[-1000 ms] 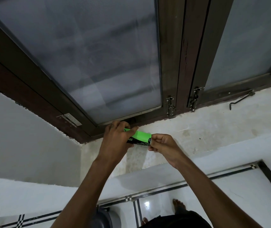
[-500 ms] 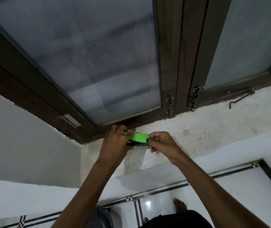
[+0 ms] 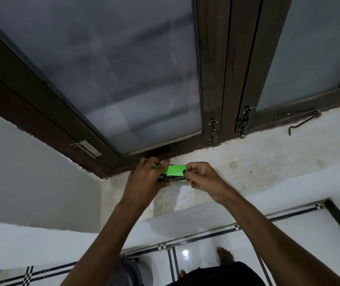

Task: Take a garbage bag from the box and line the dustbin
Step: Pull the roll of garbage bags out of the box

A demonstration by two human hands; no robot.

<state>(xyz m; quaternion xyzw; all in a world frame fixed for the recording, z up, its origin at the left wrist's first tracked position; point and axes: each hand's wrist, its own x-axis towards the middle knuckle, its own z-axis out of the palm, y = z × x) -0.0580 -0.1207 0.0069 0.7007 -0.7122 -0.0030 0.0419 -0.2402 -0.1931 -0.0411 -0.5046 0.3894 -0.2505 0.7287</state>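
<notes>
A slim green and black garbage bag box [image 3: 174, 172] is held level above the stone window sill [image 3: 247, 162]. My left hand [image 3: 147, 180] wraps around its left half, thumb on top. My right hand [image 3: 201, 178] pinches the box's right end with the fingertips. What lies at that end is hidden by the fingers. The grey dustbin [image 3: 130, 273] stands on the floor far below, mostly covered by my left forearm.
A dark wooden window frame [image 3: 214, 79] with frosted panes fills the upper view, with latches [image 3: 213, 131] and a hook [image 3: 303, 122] along its lower edge. White tiled floor [image 3: 289, 234] with black borders lies below. My bare feet [image 3: 225, 254] stand near the dustbin.
The box has levelled out from a slight tilt. My right hand has closed in on its right end; my left hand has shifted a little along it.
</notes>
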